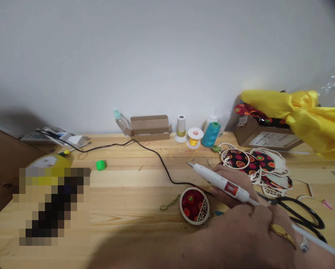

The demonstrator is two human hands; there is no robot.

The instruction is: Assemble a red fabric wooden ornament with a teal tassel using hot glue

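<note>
My right hand is closed around a white pen-shaped tool with a red switch, its metal tip pointing up and left over the wooden table. My left hand, wearing rings, reaches in from the lower left and lies across the tool's rear end, where a thin white cord runs off to the right. Whether it grips anything is hidden. Just left of both hands lies a round wood-framed ornament of red patterned fabric, with a green cord loop.
Black scissors lie right of the hands, behind them a pile of cut wooden frames and patterned fabric. A black cable crosses the table. Thread spools, a small cardboard box, a spray bottle and yellow cloth line the wall.
</note>
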